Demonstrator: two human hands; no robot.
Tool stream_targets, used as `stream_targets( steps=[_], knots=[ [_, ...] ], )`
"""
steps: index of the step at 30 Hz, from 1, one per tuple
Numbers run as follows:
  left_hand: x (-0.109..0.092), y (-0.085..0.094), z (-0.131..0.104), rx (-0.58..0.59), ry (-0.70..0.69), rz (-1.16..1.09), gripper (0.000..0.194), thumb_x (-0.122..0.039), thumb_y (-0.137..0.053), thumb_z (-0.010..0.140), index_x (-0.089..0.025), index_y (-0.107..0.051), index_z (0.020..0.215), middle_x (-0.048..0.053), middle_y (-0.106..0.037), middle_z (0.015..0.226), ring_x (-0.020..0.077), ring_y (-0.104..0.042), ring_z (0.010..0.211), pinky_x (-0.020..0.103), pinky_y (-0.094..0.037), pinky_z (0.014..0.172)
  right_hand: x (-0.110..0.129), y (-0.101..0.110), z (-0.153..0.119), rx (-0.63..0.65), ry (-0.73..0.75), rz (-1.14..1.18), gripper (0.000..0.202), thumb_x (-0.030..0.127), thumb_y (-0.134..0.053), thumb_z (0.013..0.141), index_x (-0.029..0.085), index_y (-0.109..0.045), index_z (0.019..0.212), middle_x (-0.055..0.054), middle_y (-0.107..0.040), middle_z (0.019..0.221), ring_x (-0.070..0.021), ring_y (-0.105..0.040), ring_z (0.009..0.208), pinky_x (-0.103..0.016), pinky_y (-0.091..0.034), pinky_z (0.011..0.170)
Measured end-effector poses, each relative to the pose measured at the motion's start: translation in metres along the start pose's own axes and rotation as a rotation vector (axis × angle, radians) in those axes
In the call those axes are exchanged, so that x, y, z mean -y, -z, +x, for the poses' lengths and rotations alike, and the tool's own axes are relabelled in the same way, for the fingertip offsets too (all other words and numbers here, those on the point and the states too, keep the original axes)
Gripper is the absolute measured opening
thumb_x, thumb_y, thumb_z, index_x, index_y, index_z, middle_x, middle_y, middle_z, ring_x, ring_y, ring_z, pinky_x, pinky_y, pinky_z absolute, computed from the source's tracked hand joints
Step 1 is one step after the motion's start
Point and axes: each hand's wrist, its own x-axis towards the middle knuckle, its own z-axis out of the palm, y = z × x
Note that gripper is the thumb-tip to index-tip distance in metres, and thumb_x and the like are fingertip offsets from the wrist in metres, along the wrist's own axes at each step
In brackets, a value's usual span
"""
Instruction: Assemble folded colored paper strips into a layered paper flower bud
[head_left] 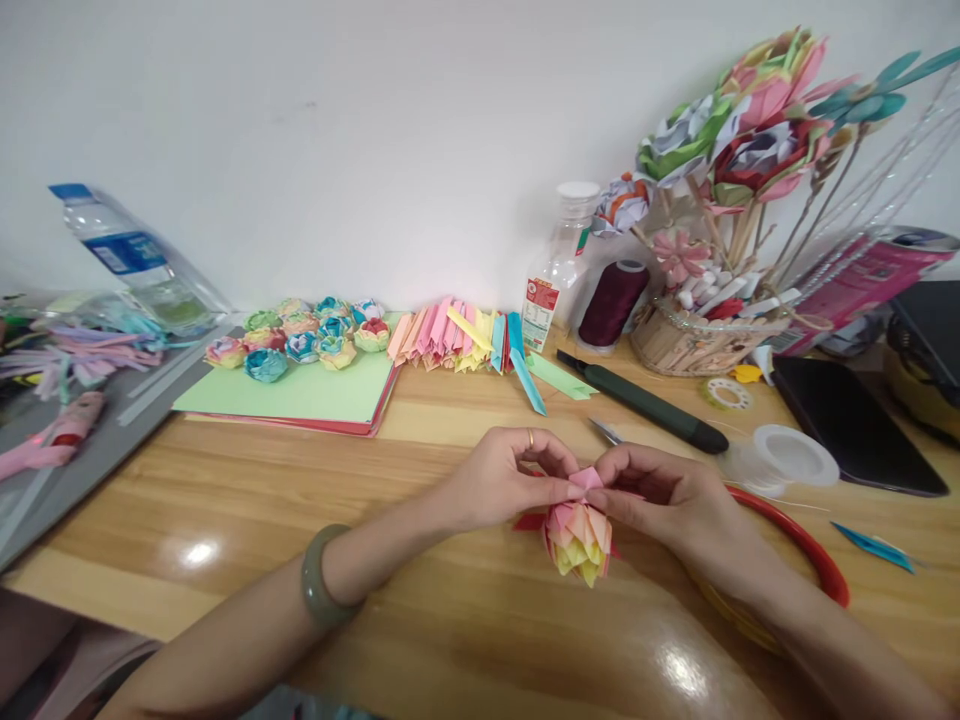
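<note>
Small multicoloured folded-paper flowers [302,346] rest on a light green paper stack [300,395]. Right of them, above the bare wooden table [247,500], the left hand [517,478] and right hand [660,495] pinch the pink top of a pink-and-yellow folded-paper flower [579,535] between fingertips.

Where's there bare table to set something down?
Bare wood lies between the green paper, grey mat and left forearm, and on the near side of the paper flower. It's crowded at back right, around the basket and phone.
</note>
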Motion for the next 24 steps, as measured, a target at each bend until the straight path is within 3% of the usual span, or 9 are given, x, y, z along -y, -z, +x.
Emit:
stream_targets(
  steps=[3,10,16,20,24],
  knots=[
    [0.001,-0.002,0.0,-0.035,-0.04,0.046,0.01,-0.018,-0.067,0.066,-0.011,-0.06,0.069,0.0,-0.061,0.066,0.0059,-0.053,0.057,0.019,-0.044,0.058,-0.004,-0.002,-0.001,-0.041,0.09,-0.117,0.022,0.038,-0.062,0.076,0.017,-0.058,0.071,-0.001,-0.063,0.068,-0.0128,-0.057,0.062,-0.024,-0.046,0.056],
    [0.008,-0.006,-0.001,-0.165,-0.092,0.223,0.003,-0.015,-0.061,0.067,-0.013,-0.061,0.066,0.0,-0.062,0.062,0.0081,-0.056,0.056,0.019,-0.046,0.054,-0.011,-0.005,-0.004,-0.168,0.469,-0.566,0.006,0.02,-0.055,0.082,0.02,-0.056,0.076,-0.001,-0.064,0.072,-0.0136,-0.059,0.066,-0.026,-0.047,0.061],
    [0.007,-0.004,-0.005,-0.158,-0.218,0.418,0.003,-0.014,-0.058,0.068,-0.014,-0.058,0.065,-0.002,-0.059,0.063,0.0063,-0.052,0.056,0.017,-0.044,0.055,-0.015,-0.002,-0.004,-0.197,0.719,-0.789,0.009,0.012,-0.054,0.082,0.021,-0.055,0.084,-0.003,-0.064,0.075,-0.0149,-0.059,0.068,-0.027,-0.047,0.06],
    [0.004,-0.006,-0.009,-0.127,-0.328,0.519,0.009,-0.006,-0.054,0.063,-0.015,-0.051,0.061,-0.003,-0.053,0.063,0.0052,-0.048,0.056,0.016,-0.041,0.053,-0.017,-0.002,-0.004,-0.197,0.801,-0.839,0.015,0.007,-0.054,0.08,0.02,-0.054,0.086,-0.003,-0.065,0.075,-0.0155,-0.06,0.072,-0.028,-0.048,0.063],
    [0.002,-0.005,-0.009,-0.094,-0.267,0.381,0.007,-0.012,-0.057,0.066,-0.015,-0.051,0.066,-0.003,-0.052,0.063,0.0057,-0.048,0.055,0.018,-0.041,0.053,-0.016,-0.002,-0.005,-0.222,0.832,-0.828,0.016,0.007,-0.055,0.079,0.021,-0.053,0.086,-0.003,-0.065,0.076,-0.0156,-0.06,0.074,-0.028,-0.049,0.063]
  ],
)
